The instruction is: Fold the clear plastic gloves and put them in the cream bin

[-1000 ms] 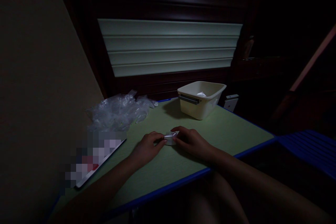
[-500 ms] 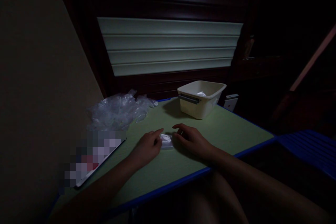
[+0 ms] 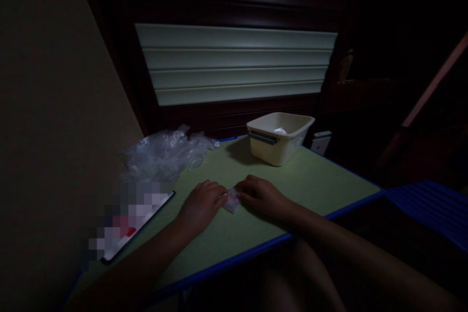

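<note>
A small folded piece of clear plastic point(image 3: 231, 201) lies on the green table point(image 3: 310, 180) between my two hands. My left hand point(image 3: 201, 204) pinches its left side with curled fingers. On its right side, my right hand point(image 3: 261, 196) presses down with the fingertips. Both hands rest on the tabletop in dim light.
A heap of crumpled clear plastic bags point(image 3: 164, 156) lies at the back left. A cream plastic tub point(image 3: 278, 137) with something white inside stands at the back. A flat card or sheet point(image 3: 131, 222) lies at the left. The table has a blue edge point(image 3: 234, 263).
Half a second ago the fingers of both hands were lifted and spread beside the plastic piece. Now both have closed down onto it, and the piece sits more tightly folded.
</note>
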Demonstrator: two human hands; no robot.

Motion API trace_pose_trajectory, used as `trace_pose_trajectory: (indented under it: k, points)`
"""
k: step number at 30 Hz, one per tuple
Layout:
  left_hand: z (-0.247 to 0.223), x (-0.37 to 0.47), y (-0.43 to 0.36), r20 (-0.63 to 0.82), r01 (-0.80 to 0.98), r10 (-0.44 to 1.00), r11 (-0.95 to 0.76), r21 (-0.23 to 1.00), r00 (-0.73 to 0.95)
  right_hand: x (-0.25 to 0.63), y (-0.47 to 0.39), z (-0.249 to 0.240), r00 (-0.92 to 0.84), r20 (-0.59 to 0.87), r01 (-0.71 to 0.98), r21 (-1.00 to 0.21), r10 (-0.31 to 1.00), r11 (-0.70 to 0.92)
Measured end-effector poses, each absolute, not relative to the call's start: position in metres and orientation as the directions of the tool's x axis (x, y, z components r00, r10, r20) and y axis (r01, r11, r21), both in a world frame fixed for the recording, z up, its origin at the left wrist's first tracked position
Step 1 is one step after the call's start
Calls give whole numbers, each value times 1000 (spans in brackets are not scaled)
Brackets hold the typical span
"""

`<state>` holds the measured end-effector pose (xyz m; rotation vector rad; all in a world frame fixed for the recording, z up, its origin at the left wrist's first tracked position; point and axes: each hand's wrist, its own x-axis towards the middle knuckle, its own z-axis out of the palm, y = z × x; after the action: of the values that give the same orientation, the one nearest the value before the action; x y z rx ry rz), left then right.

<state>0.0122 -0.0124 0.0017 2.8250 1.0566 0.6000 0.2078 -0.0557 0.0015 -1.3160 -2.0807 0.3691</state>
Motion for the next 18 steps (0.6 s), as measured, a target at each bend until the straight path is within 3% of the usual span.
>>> trace_pose_trajectory:
  k: [6, 12, 18]
  points:
    - [1, 11, -13, 397, 630, 679, -729, 267, 618, 205, -59, 1, -270, 351, 709, -558, 897, 431]
    - [-1, 15, -7, 395, 497, 682, -725, 477, 615, 206, -59, 0, -212, 359, 631, -660, 909, 408]
    - [0, 19, -9, 326, 379, 735, -614, 692, 595, 208, -57, -2, -252, 303, 446, -806, 919, 388]
